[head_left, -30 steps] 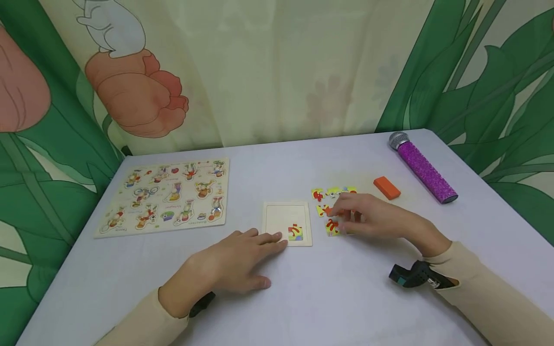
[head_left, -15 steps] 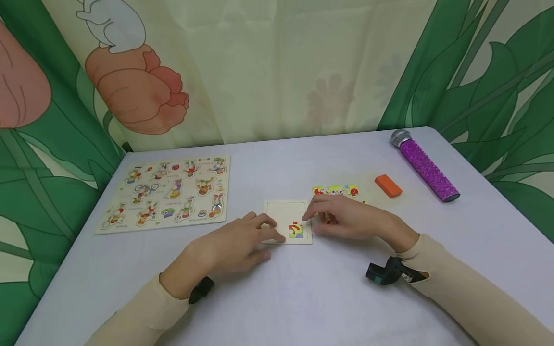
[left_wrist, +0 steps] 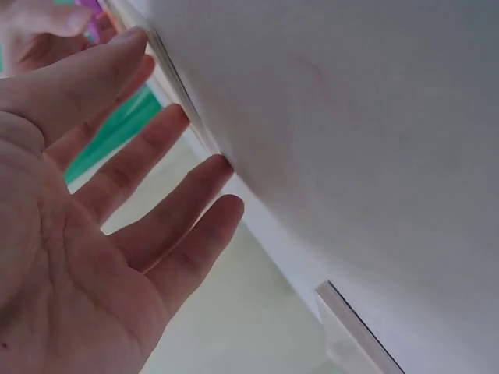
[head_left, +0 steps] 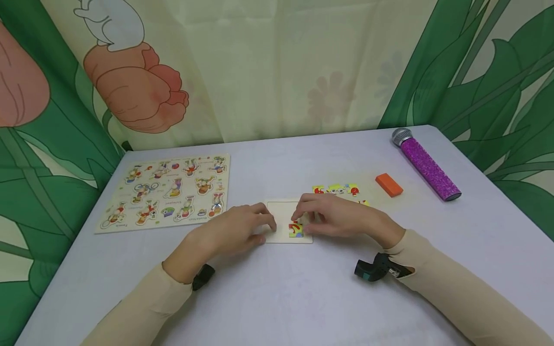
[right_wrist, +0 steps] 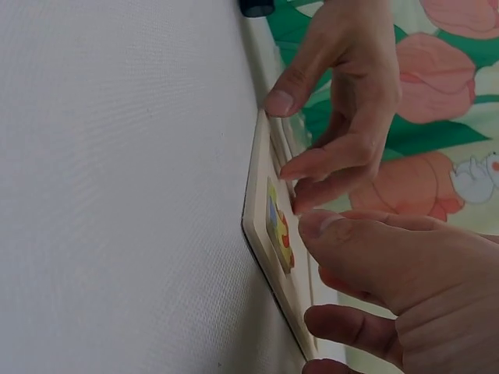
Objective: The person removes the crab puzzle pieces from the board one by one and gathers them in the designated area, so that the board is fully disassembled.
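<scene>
A small pale puzzle tray (head_left: 279,209) lies mid-table, with one yellow and red puzzle piece (head_left: 296,231) near its lower right corner. My left hand (head_left: 233,228) rests at the tray's left side; its thumb (right_wrist: 282,101) touches the corner in the right wrist view and its fingers are loosely bent. Over the tray's right part is my right hand (head_left: 339,216), thumb and fingers bent close above the laid piece. I cannot tell whether it pinches another piece. Several loose puzzle pieces (head_left: 336,189) lie just beyond this hand, partly hidden by it.
A large picture puzzle board (head_left: 156,211) lies at the left. Behind the right hand sit an orange block (head_left: 389,185) and a glittery purple microphone (head_left: 428,168). A printed curtain (head_left: 259,72) hangs along the table's far edge.
My right hand has moved left from the loose pieces to over the tray. The left hand's fingers have drawn back from the tray's lower part to its left edge.
</scene>
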`<state>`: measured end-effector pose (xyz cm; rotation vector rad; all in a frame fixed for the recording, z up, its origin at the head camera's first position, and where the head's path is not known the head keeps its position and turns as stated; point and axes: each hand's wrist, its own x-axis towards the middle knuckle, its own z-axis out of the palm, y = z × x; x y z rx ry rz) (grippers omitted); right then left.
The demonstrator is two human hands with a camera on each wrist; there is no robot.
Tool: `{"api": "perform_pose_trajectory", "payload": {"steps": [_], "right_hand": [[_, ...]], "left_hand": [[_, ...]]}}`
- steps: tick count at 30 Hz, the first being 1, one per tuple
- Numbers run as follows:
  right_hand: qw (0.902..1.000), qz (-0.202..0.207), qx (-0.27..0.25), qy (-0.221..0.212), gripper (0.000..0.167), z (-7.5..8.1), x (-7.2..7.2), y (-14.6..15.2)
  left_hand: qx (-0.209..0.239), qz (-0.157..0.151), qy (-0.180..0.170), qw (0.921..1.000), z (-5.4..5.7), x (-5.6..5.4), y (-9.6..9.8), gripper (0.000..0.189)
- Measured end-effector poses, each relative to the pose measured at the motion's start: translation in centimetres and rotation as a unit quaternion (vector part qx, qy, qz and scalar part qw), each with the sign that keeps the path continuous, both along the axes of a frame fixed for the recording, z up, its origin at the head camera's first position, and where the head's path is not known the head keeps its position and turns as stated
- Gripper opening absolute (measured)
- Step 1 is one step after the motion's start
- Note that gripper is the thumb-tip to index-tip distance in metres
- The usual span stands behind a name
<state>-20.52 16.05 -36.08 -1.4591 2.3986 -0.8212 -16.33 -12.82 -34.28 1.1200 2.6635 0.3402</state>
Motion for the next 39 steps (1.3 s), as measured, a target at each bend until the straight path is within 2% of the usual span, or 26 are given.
{"api": "perform_pose_trajectory", "payload": {"steps": [8, 17, 28, 39], "right_hand": [[0.9997, 0.003, 0.016, -0.015, 0.026, 0.0, 0.1, -0.7], [0.9991, 0.006, 0.021, -0.035, 0.027, -0.3, 0.0, -1.0], [0.9990, 0.004, 0.035, -0.028, 0.029, -0.1, -0.1, -0.9], [0.9974, -0.017, 0.064, -0.028, 0.033, -0.1, 0.1, -1.2]], "left_hand": [[-0.010, 0.044, -0.043, 0.9981, 0.1, -0.3, 0.0, 0.029], [-0.033, 0.064, -0.026, 0.9971, 0.0, -0.6, 0.2, 0.035], [-0.040, 0.059, -0.013, 0.9974, 0.0, -0.8, 0.0, 0.039], [-0.039, 0.056, -0.016, 0.9976, 0.1, -0.8, -0.2, 0.039]]}}
